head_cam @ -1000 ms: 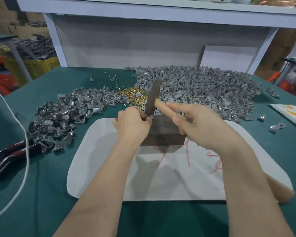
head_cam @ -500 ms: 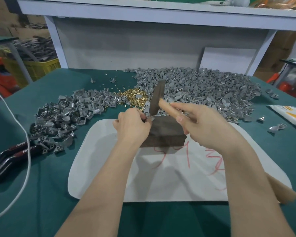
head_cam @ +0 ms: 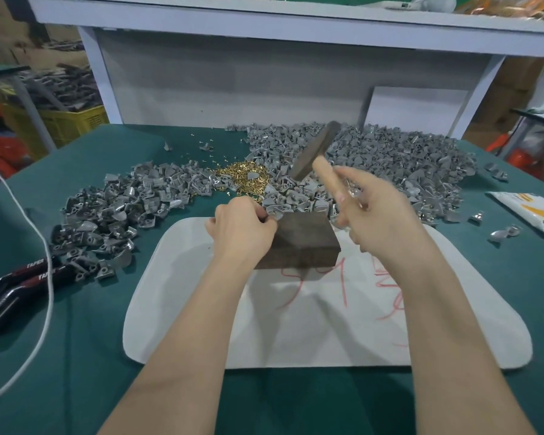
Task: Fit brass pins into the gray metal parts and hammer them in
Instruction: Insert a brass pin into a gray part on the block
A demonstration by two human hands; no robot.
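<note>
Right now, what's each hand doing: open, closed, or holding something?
Left hand: fingers pinch a gray metal part at the dark block's corner.
Right hand: grips the hammer by its wooden handle, head raised.

gray parts (head_cam: 390, 158), brass pins (head_cam: 245, 180), green table (head_cam: 76, 356)

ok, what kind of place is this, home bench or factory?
Probably a small factory assembly bench: bulk heaps of gray metal parts, a pile of brass pins between them, and a yellow crate of metal pieces beyond.
</note>
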